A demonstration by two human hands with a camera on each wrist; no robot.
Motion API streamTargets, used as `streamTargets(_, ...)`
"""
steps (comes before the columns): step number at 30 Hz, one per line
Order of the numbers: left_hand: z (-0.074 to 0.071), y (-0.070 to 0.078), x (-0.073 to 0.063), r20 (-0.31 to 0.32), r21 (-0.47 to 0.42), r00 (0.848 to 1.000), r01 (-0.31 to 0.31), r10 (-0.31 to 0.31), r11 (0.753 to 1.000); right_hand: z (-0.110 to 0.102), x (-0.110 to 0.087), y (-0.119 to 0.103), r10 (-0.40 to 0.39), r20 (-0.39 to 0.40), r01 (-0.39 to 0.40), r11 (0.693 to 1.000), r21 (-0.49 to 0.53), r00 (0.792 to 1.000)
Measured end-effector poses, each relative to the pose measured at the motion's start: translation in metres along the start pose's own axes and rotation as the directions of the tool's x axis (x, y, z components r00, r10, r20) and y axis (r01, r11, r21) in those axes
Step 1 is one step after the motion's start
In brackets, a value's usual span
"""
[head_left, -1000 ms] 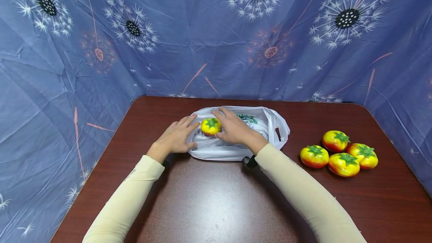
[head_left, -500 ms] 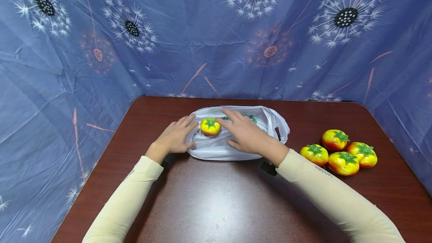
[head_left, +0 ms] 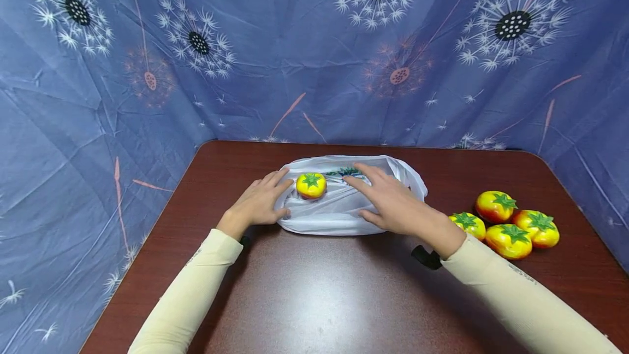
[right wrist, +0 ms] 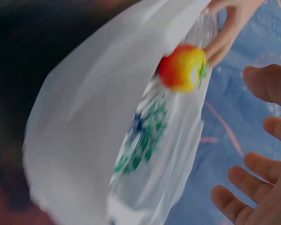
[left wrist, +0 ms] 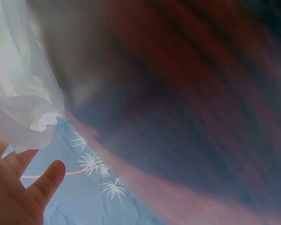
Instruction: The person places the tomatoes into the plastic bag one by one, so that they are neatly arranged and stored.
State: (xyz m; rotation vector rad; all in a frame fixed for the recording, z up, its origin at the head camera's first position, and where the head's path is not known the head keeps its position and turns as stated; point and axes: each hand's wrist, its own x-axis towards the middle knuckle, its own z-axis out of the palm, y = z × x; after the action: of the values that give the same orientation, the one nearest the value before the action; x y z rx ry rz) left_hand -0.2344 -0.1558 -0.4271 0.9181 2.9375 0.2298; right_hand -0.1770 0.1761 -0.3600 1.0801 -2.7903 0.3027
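A white plastic bag (head_left: pixel 339 225) lies on the table with its mouth spread. Inside its left part sits a yellow-and-red tomato-like fruit (head_left: pixel 311 186) with a green leafy top. My left hand (head_left: pixel 257 201) rests against the bag's left side, fingers spread and thumb apart; the left wrist view has the bag's edge over some fingertips. Over the bag's right part is my right hand (head_left: pixel 400 201), fingers spread, nothing held. In the right wrist view that hand (right wrist: pixel 267 173) is apart from the fruit (right wrist: pixel 182 68).
Several similar fruits (head_left: pixel 508 240) stand together on the table's right side, one partly hidden by my right wrist. The brown table (head_left: pixel 314 288) meets a blue patterned cloth (head_left: pixel 275 31) at its back and sides.
My right hand has moved right, away from the fruit in the bag. The fruit stays where it is, and my left hand keeps its place at the bag's left side.
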Motion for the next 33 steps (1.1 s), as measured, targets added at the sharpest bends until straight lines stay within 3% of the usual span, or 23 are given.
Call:
streamTargets(13,-0.001,-0.004,-0.004,-0.004,-0.010,1.000,0.013,-0.013,1.000,-0.031,-0.038,0.033,0.113,-0.013,-0.113,0.993,-0.037,0.994)
streamTargets(21,-0.003,-0.001,-0.003,-0.005,0.009,1.000,0.015,-0.015,1.000,-0.044,-0.069,0.053,0.154,-0.096,-0.156,0.988,-0.018,0.983)
streamTargets(33,-0.003,0.000,-0.002,-0.009,0.014,1.000,0.000,0.000,1.000,-0.045,-0.119,0.074,0.191,-0.105,-0.192,0.981,-0.007,0.976)
